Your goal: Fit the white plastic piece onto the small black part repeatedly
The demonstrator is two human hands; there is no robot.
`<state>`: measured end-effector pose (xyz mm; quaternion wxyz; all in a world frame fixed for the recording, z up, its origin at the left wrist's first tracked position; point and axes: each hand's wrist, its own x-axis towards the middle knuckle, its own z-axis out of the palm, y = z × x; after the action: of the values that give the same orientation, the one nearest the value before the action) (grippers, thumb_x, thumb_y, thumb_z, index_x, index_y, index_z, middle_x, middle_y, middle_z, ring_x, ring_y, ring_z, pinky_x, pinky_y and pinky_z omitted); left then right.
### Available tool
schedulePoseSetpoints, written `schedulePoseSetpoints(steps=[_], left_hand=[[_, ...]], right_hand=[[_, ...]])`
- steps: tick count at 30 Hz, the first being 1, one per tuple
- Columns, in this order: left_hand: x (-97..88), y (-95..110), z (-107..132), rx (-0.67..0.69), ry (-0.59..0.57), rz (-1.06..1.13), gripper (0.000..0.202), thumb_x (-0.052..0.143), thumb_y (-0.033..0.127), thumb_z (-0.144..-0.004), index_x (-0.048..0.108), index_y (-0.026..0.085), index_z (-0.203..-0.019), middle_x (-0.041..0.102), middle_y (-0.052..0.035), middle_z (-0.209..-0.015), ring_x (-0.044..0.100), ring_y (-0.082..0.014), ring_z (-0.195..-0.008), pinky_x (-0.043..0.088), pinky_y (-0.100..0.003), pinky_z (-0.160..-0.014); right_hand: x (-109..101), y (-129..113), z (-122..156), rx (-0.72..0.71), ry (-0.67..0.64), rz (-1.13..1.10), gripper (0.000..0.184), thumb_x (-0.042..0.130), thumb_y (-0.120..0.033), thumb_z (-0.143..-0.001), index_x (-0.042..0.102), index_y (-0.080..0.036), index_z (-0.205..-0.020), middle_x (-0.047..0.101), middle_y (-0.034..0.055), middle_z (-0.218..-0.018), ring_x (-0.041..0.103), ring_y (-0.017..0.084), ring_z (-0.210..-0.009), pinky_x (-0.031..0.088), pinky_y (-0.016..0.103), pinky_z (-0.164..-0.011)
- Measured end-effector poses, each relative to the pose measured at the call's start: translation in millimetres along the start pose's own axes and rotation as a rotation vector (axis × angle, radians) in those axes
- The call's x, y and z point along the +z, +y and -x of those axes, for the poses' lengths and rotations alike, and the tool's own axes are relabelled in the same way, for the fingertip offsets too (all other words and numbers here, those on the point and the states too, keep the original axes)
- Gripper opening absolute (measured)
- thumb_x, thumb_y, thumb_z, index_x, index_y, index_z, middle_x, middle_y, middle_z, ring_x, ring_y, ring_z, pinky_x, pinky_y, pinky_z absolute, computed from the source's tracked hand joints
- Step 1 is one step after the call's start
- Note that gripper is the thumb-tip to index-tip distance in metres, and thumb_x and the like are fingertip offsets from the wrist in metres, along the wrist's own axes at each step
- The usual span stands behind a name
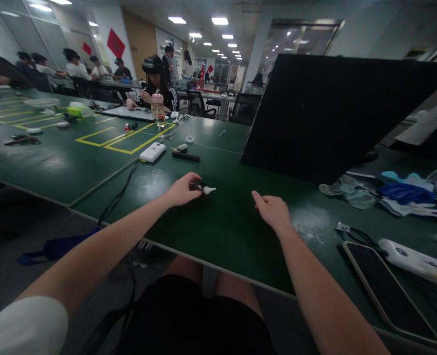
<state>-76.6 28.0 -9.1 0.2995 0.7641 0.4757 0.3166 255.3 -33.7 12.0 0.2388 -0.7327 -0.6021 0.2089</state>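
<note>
Over the green tabletop (218, 241) — 1 small white-tipped dark object (203, 188) gripped in left hand (183, 190), not yet released; right hand (274, 212) apart, half-curled — cannot tell whether it holds anything.

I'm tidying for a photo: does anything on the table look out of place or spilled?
No spill stands out. The gloves at right lie crumpled in a heap, which looks untidy. The white-tipped piece at the left hand is too small to check for damage.
</note>
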Motion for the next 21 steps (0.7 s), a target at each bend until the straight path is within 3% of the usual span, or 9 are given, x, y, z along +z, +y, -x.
schedulePoseSetpoints(steps=[3,5,10,14,17,21], left_hand=[[-27.0,-7.2,8.2,-0.069,0.122,-0.204,0.049,0.067,0.026,-0.079,0.054,0.021,-0.126,0.071,-0.007,-0.115,0.068,-0.0214,-0.099,0.055,-0.039,-0.091],[-42.2,-7.4,12.7,-0.047,0.144,-0.379,0.051,0.066,0.027,-0.078,0.056,0.021,-0.127,0.071,-0.0084,-0.117,0.066,-0.0252,-0.103,0.052,-0.043,-0.095],[-63.8,1.0,18.0,0.183,0.035,-0.781,0.051,0.062,0.021,-0.078,0.06,0.024,-0.129,0.064,-0.011,-0.134,0.051,-0.0327,-0.132,0.021,-0.058,-0.121],[-69.3,-1.6,17.6,0.227,-0.017,-0.858,0.05,0.059,0.018,-0.079,0.062,0.025,-0.128,0.064,-0.0114,-0.134,0.05,-0.0331,-0.134,0.017,-0.058,-0.121],[-70.7,-16.2,13.8,0.167,0.135,-0.804,0.047,0.061,0.021,-0.079,0.063,0.023,-0.125,0.066,-0.0118,-0.131,0.053,-0.0339,-0.13,0.022,-0.055,-0.121],[-61.7,-39.6,-0.4,-0.19,0.462,-0.494,0.053,0.066,0.028,-0.079,0.057,0.022,-0.132,0.066,-0.0126,-0.13,0.061,-0.0325,-0.12,0.044,-0.045,-0.106]], right_hand=[[0.9,0.3,0.6,-0.006,-0.01,-0.015,0.061,0.044,-0.073,-0.093,0.063,-0.022,-0.065,0.065,0.0056,-0.063,0.058,0.019,-0.055,0.043,0.032,-0.052],[1.3,1.7,0.2,-0.009,-0.018,-0.022,0.061,0.045,-0.073,-0.092,0.063,-0.022,-0.066,0.065,0.006,-0.064,0.059,0.019,-0.056,0.044,0.031,-0.052],[1.6,6.9,-2.2,-0.014,-0.031,-0.039,0.059,0.047,-0.073,-0.092,0.065,-0.022,-0.068,0.067,0.0068,-0.065,0.06,0.02,-0.057,0.043,0.031,-0.052],[2.2,8.8,-3.4,0.005,-0.051,-0.013,0.059,0.047,-0.074,-0.091,0.066,-0.021,-0.073,0.068,0.0061,-0.068,0.061,0.02,-0.06,0.043,0.03,-0.054],[2.9,8.5,-3.7,0.022,-0.059,0.009,0.058,0.046,-0.072,-0.093,0.067,-0.021,-0.076,0.068,0.0056,-0.071,0.062,0.019,-0.062,0.044,0.03,-0.056],[2.7,7.1,-3.1,0.031,-0.053,-0.004,0.058,0.044,-0.072,-0.093,0.066,-0.021,-0.076,0.067,0.0059,-0.072,0.061,0.019,-0.063,0.045,0.03,-0.057]])
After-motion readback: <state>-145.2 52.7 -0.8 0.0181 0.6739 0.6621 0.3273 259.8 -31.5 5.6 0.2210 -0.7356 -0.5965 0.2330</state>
